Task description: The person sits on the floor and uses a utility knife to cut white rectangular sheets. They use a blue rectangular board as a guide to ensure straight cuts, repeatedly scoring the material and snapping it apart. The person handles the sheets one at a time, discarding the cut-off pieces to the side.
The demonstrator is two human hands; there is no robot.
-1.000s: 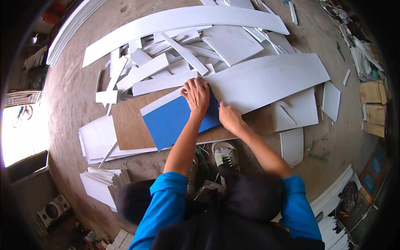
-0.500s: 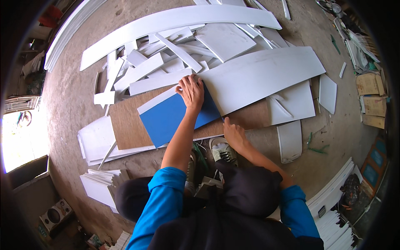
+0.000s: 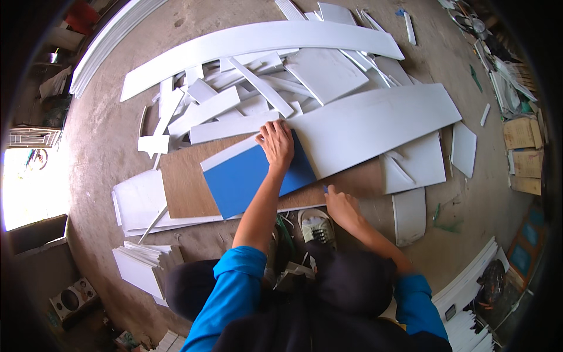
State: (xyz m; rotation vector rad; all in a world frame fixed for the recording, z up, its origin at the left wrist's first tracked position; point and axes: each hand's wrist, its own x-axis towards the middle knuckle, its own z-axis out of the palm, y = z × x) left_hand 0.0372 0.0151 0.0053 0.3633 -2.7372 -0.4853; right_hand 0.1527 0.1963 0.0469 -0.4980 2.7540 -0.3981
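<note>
A blue rectangular board (image 3: 234,182) with a pale strip along its far edge lies aslant on a brown wooden board (image 3: 187,176). My left hand (image 3: 277,144) presses on its far edge with bent fingers, close to the long white panel (image 3: 375,120). At the blue board's near right corner, slightly apart from it, my right hand (image 3: 345,208) is closed round a small, thin blue tool (image 3: 325,189). Most of that tool is hidden in the fist, so its kind does not show. The white panel reaches right from the blue board, over the brown one.
Beyond lies a heap of white offcuts (image 3: 252,105) under a long curved white strip (image 3: 264,41). A stack of white pieces (image 3: 143,267) stands near left. My shoe (image 3: 316,227) is just below the boards. Cardboard boxes (image 3: 524,149) line the right side.
My right hand has drawn a little toward me and to the right, taking the blue tool away from the board's corner. My left hand stays on the blue board. The whole view has shifted slightly.
</note>
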